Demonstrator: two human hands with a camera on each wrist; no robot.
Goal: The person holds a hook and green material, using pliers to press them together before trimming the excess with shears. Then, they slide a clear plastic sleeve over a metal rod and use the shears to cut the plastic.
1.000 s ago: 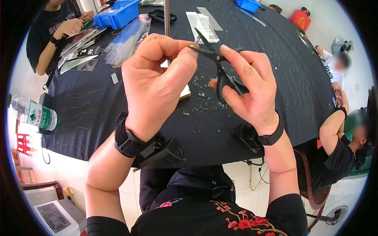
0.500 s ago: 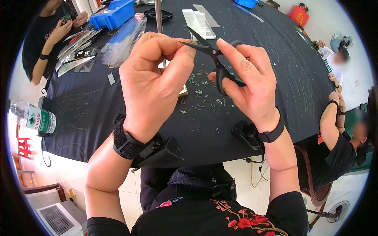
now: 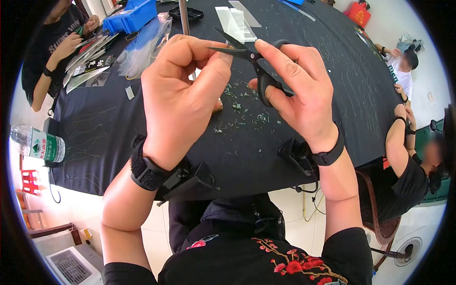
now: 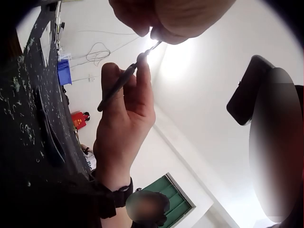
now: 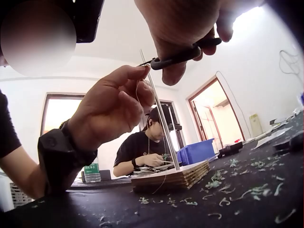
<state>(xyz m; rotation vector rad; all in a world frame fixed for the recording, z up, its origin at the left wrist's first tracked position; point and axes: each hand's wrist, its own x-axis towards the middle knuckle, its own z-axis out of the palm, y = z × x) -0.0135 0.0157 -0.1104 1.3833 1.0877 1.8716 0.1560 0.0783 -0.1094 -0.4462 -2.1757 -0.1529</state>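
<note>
My right hand holds black scissors, with thumb and fingers in the handles. The scissor blades are spread apart and lie across the left fingertips. With thumb and forefinger my left hand pinches a thin pale thread, which hangs down in the right wrist view. An upright metal rod rises close behind these fingertips. It stands on a layered wooden block, mostly hidden behind the left hand in the head view. In the left wrist view the scissors appear edge-on.
Green clippings are scattered over the black-covered table. White strips, a black tray and a blue bin sit farther back. A water bottle stands at the left edge; loose threads lie near it. Other people sit around.
The scissors have slid left, so their blades reach farther over the left fingertips. Both hands appear slightly higher as the head view shifts. The left pinch stays in place.
</note>
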